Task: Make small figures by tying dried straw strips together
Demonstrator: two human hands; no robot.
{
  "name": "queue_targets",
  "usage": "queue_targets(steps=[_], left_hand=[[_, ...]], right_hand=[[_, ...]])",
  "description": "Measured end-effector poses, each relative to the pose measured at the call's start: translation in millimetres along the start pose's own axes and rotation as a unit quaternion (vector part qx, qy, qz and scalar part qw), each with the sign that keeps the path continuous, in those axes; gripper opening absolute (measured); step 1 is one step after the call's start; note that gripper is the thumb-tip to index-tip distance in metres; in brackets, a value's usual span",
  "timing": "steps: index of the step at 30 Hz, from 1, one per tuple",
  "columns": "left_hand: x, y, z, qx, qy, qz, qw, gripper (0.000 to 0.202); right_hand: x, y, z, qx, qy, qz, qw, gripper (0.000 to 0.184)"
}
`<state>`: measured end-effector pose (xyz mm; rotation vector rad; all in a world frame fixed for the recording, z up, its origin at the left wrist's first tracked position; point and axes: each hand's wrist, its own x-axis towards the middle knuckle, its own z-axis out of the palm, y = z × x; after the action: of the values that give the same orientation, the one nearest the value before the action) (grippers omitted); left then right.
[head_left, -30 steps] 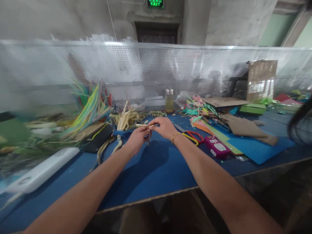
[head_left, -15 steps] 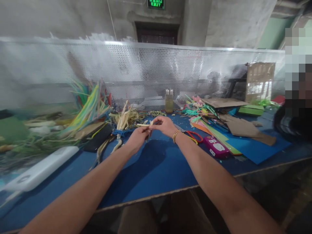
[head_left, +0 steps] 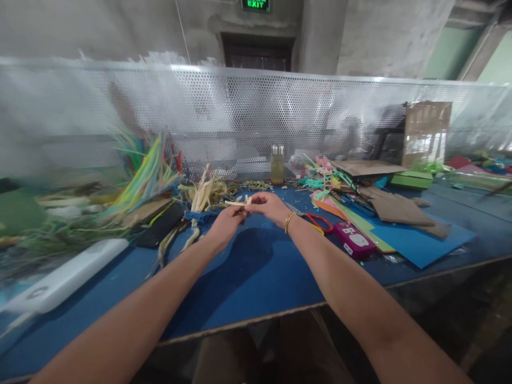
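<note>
Both hands meet above the middle of the blue table (head_left: 256, 282), fingertips touching. My left hand (head_left: 230, 223) is closed on a thin pale strip (head_left: 236, 204) that looks like dried plant fibre. My right hand (head_left: 269, 207), below a gold bracelet on the wrist, pinches the same strip where its end seems folded or knotted; the fingers partly hide it. Just behind my left hand lies a bundle of dried straw-coloured husks (head_left: 205, 194). Scissors with red handles (head_left: 320, 223) rest to the right of my right hand.
A purple power socket (head_left: 353, 240) and coloured paper sheets (head_left: 420, 242) lie on the right. On the left are a white power strip (head_left: 70, 274), a black flat object (head_left: 162, 226) and bundled coloured strips (head_left: 146, 173). A glass jar (head_left: 277, 164) stands before the perforated metal screen (head_left: 256, 117).
My hands stay almost in place, still on the pale strip, with the fingers shifted slightly. A person at the right edge has gone out of view.
</note>
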<state>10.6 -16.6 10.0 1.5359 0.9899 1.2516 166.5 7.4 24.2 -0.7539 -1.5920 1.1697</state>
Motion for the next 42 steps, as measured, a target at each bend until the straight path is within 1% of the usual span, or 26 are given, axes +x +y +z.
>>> queue_targets(steps=[3, 6, 8, 11, 14, 17, 21, 23, 25, 28, 31, 34, 36, 38, 42], left_hand=[[0.0, -1.1, 0.2, -0.010, -0.015, -0.011, 1.000, 0.017], [-0.4, -1.7, 0.8, -0.017, -0.019, -0.025, 0.999, 0.018], [-0.7, -1.7, 1.3, -0.014, -0.015, -0.034, 0.999, 0.018], [-0.5, -1.5, 1.4, 0.003, -0.008, -0.044, 0.999, 0.018], [0.2, -1.1, 0.2, 0.027, 0.004, -0.023, 0.999, 0.016], [0.4, 0.5, -0.9, 0.039, 0.011, 0.008, 0.999, 0.011], [-0.8, 4.2, -0.4, 0.030, 0.001, -0.007, 1.000, 0.015], [-1.3, 6.0, 0.0, 0.002, -0.012, -0.024, 1.000, 0.021], [-1.6, 7.3, 0.0, -0.021, -0.013, -0.034, 0.999, 0.028], [-2.4, 8.1, -0.5, 0.019, 0.014, -0.025, 0.999, 0.035], [-3.5, 8.6, -1.5, 0.073, 0.024, 0.004, 0.997, 0.032], [-3.6, 9.4, -2.9, 0.090, 0.040, 0.043, 0.994, 0.026], [-2.6, 9.2, -3.9, 0.089, 0.058, 0.051, 0.993, 0.024], [-0.9, 8.5, -4.7, 0.068, 0.059, 0.035, 0.995, 0.024], [0.9, 7.3, -4.1, -0.033, 0.005, -0.039, 0.999, 0.032]], right_hand=[[0.0, 1.8, 0.8, 0.021, -0.008, 0.001, 1.000, 0.029], [0.8, 4.1, 1.7, 0.038, -0.007, -0.007, 0.999, 0.028], [1.7, 5.1, 2.1, 0.030, 0.011, -0.013, 0.999, 0.027], [2.7, 5.0, 2.1, -0.021, 0.056, -0.018, 0.998, 0.025], [2.5, 3.6, 2.0, -0.055, 0.075, -0.014, 0.996, 0.025], [1.7, 2.8, 2.8, -0.012, 0.081, 0.018, 0.996, 0.026], [1.5, 4.8, 5.0, 0.092, 0.073, 0.083, 0.990, 0.033], [1.8, 6.3, 6.2, 0.108, 0.069, 0.081, 0.988, 0.036], [2.2, 7.2, 7.6, 0.098, 0.066, 0.059, 0.991, 0.036], [3.0, 6.7, 10.5, 0.077, 0.066, 0.032, 0.994, 0.033], [3.9, 5.4, 15.1, 0.107, 0.071, 0.049, 0.990, 0.032], [4.6, 6.7, 21.8, 0.150, 0.092, 0.077, 0.981, 0.031], [4.5, 8.8, 26.3, 0.163, 0.111, 0.079, 0.977, 0.031], [3.8, 10.3, 28.7, 0.162, 0.121, 0.080, 0.976, 0.032], [2.1, 8.5, 23.9, 0.137, 0.104, 0.104, 0.980, 0.034]])
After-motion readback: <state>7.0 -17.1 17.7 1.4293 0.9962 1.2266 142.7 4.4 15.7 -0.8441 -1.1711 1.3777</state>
